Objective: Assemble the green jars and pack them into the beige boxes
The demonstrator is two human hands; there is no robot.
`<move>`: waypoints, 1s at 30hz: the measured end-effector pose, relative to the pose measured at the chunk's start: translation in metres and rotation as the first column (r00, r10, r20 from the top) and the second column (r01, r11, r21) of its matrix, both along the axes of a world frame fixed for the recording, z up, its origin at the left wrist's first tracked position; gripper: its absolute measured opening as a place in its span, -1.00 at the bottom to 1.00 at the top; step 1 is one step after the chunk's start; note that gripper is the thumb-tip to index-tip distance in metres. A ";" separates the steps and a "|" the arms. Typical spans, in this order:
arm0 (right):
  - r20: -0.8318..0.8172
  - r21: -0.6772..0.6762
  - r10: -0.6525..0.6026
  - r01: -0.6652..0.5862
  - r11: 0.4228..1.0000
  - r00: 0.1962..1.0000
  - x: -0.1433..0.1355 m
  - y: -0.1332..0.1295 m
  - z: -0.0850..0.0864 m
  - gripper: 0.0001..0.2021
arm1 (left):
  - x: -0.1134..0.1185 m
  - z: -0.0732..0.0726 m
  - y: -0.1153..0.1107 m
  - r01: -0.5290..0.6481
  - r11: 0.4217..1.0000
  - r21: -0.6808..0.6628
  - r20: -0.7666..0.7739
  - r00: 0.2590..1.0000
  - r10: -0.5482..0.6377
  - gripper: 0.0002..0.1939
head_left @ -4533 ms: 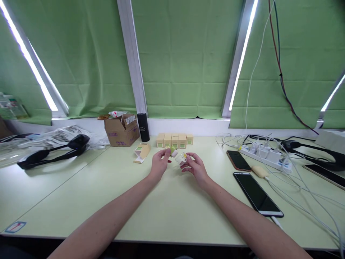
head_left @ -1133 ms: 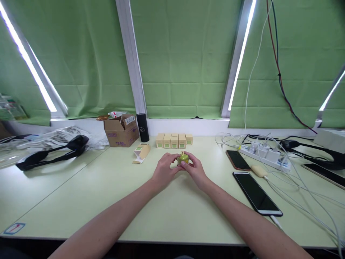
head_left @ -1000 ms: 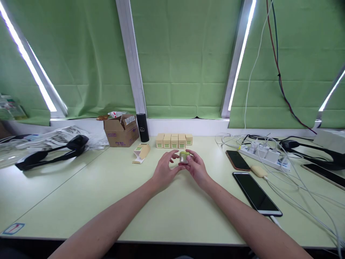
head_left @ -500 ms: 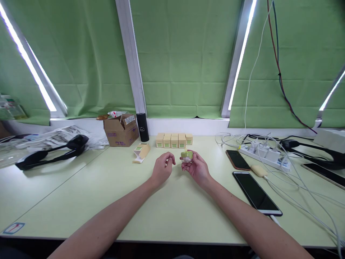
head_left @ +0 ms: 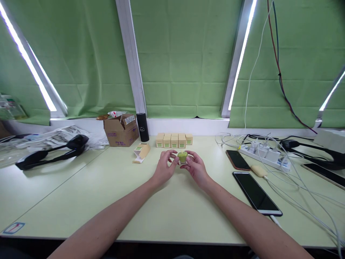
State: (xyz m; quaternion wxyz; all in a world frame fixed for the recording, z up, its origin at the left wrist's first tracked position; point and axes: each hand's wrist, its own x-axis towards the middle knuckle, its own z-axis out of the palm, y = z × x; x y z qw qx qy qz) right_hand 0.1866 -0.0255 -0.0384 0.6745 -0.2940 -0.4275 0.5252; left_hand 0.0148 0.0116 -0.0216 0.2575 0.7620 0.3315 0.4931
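A small green candle (head_left: 182, 157) in a clear glass cup is upright over the table, its pale wick at the top. My right hand (head_left: 196, 167) grips it from the right with thumb and fingers. From the left, my left hand (head_left: 165, 167) has its thumb and fingertips at the cup's side, closed on it too. Behind them, several small cream boxes (head_left: 174, 140) with green labels stand in a row. An open small carton (head_left: 141, 153) lies tilted beyond my left hand.
A brown cardboard box (head_left: 121, 131) and a black cylinder (head_left: 142, 127) stand at the back left. On the right lie two phones (head_left: 257, 192), a power strip (head_left: 265, 154) and loose white cables. A black strapped device (head_left: 54, 153) rests at the left.
The candle has been brought slightly left and tilted so its green top shows. My left hand has moved right and opened its curled fingers onto the cup.
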 end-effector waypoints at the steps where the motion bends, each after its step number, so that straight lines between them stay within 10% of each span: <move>1: 0.042 0.010 -0.024 0.024 1.000 0.999 0.000 0.000 0.000 -0.47 | 0.000 0.000 0.000 0.018 1.000 -0.021 0.006 1.000 -0.018 -0.66; 14: 0.244 0.058 -0.160 0.150 0.987 0.957 -0.007 0.000 -0.004 -0.31 | 0.002 0.004 -0.003 0.247 0.930 -0.274 0.169 0.964 -0.206 -0.49; 30: 0.393 0.051 -0.382 0.395 0.917 0.836 0.011 0.013 -0.016 -0.51 | -0.006 -0.002 0.003 0.084 0.992 0.098 -0.142 0.987 -0.069 -0.52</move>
